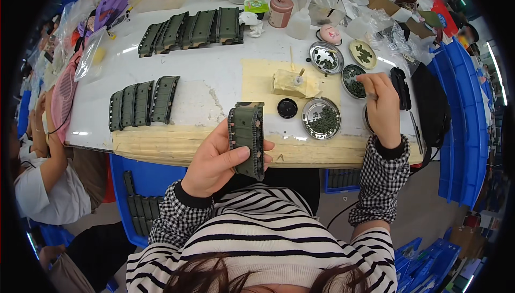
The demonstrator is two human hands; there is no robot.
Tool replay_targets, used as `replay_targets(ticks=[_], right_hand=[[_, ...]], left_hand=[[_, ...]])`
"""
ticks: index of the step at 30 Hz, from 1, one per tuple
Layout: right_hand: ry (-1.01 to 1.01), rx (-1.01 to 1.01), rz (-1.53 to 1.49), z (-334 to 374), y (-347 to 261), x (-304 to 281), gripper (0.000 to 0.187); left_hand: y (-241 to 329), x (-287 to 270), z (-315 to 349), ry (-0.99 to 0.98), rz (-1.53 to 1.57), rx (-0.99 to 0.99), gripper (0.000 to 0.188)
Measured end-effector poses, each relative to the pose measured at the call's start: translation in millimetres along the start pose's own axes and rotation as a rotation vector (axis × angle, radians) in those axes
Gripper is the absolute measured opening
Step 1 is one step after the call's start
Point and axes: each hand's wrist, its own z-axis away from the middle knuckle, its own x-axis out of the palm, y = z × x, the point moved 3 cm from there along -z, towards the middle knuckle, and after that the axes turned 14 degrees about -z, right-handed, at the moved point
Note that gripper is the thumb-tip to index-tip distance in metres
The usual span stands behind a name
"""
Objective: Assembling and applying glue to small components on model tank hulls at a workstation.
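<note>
My left hand (208,167) is closed around a dark green toy tank hull (244,132), a long molded piece with small wheels along its side. It is held upright just over the front edge of the table, with the thumb across its face. My right hand (385,108) is at the right, its fingertips pinched together at the edge of a round metal dish (344,85) of small dark green parts. Whatever those fingertips hold, if anything, is too small to make out. A larger metal dish (305,128) with many tiny green pieces lies between the hands.
Similar green hulls stand in rows at the back (188,33) and left (140,104). A tape-covered block (289,85), a black round lid (287,108), a white squeeze bottle (299,25) and a pink jar (280,13) stand beyond. Blue bins (120,186) flank me; another person sits left.
</note>
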Motion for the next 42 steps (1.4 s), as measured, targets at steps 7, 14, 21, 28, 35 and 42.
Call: replay_targets(ticks=[7, 14, 21, 28, 35, 42], right_hand=[[-0.111, 0.092, 0.251, -24, 8, 14, 0.020], [-0.135, 0.094, 0.332, -25, 10, 18, 0.015], [0.105, -0.087, 0.176, -23, -18, -7, 0.012], [-0.074, -0.396, -0.173, 17, -122, 35, 0.022], [-0.140, -0.494, -0.115, 20, -118, 57, 0.032], [-0.181, -0.588, 0.070, 22, -126, 56, 0.030]], left_hand=[[6, 6, 0, 0.145, -0.217, 0.027, 0.051], [8, 8, -8, 0.121, -0.333, 0.058, 0.042], [3, 8, -9, 0.163, -0.441, 0.110, 0.046], [-7, 18, -13, 0.093, -0.439, 0.128, 0.046], [-5, 23, -7, 0.069, -0.554, 0.123, 0.044], [-5, 22, -3, 0.133, -0.753, 0.183, 0.042]])
